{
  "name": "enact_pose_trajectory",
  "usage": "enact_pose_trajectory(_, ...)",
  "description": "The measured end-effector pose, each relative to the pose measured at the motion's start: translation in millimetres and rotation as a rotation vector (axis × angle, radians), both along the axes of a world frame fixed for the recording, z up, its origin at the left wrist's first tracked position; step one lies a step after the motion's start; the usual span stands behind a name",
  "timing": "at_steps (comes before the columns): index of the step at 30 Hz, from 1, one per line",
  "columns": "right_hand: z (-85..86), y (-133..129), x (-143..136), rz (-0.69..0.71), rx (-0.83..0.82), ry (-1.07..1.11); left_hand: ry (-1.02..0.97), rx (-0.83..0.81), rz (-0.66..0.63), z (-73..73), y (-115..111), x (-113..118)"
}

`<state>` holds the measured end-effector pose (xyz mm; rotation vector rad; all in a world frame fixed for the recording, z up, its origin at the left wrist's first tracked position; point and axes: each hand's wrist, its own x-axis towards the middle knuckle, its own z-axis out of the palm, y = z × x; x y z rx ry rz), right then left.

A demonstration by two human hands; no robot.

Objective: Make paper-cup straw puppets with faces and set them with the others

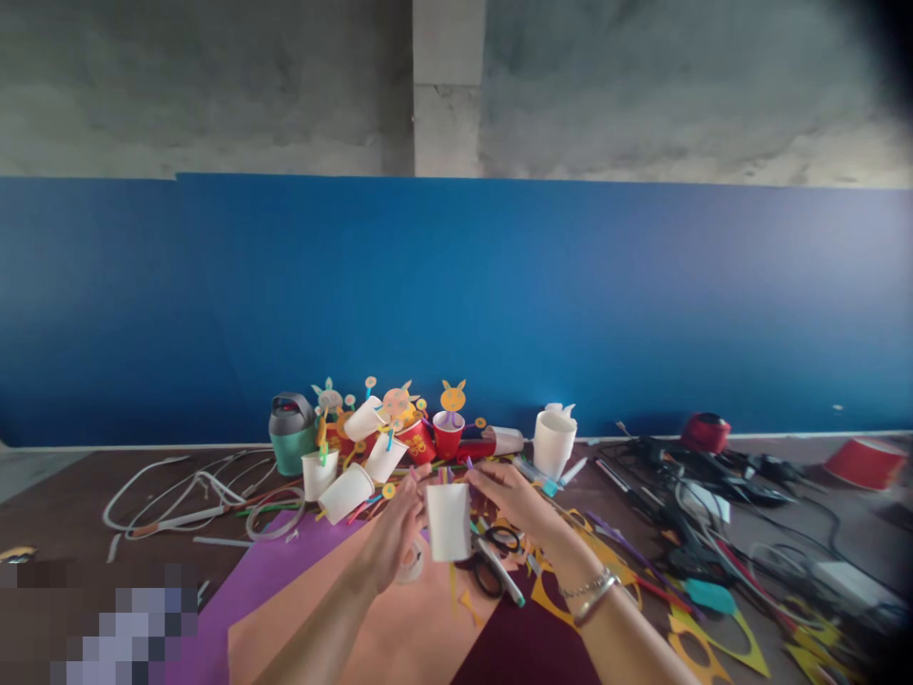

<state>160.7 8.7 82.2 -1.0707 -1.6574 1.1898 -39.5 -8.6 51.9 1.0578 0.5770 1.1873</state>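
Note:
A plain white paper cup (449, 525) stands upright between my two hands. My left hand (400, 521) is at its left side, fingers bent in against the wall near the rim. My right hand (514, 493) reaches in from the right, fingertips closed at the right edge of the rim. A small purple strip shows at those fingertips; whether they pinch it is too small to tell. Coloured strips show just behind the rim. Below the cup lie black-handled scissors (489, 577), a marker (501, 568) and a roll of clear tape (410, 563).
Behind my hands stand white and red paper cups (448, 438) with paper animal faces (453, 396). Orange paper (306, 609) and purple paper (214, 618) cover the front. Cables (713, 542) and cut yellow paper (695, 647) lie right; a glue gun (189, 518) lies left.

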Motion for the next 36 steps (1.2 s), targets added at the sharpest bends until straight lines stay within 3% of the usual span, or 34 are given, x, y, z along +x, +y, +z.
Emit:
enact_pose_trajectory(3,-3.6,4,-3,-0.047,0.031,0.053,0.017,-0.027,0.033,-3.6,0,-1)
enact_pose_trajectory(11,-0.5,-1,-5,-0.03,0.165,-0.019,0.109,0.036,-0.051,3.8,-1,1)
enact_pose_trajectory(14,0.5,3,0,-0.139,0.172,-0.113,0.105,-0.016,0.09,-3.4,4,0)
enact_pose_trajectory(16,1.2,7,8,-0.198,0.18,-0.308,0.101,-0.049,0.22,-8.9,9,-1)
enact_pose_trajectory(20,0.3,8,26,-0.2,0.178,-0.755,0.134,-0.103,0.475,-15.1,18,-3)
enact_pose_trajectory(22,-1.4,2,29,-0.164,0.144,-0.855,0.15,-0.119,0.539,-16.2,21,-4)
enact_pose_trajectory(31,-3.2,-24,-9,-0.055,0.08,-1.278,0.167,-0.075,0.467,-21.5,17,17)
enact_pose_trajectory(36,1.3,-23,-8,-0.08,0.058,-1.359,0.173,-0.063,0.462,-16.8,11,18)
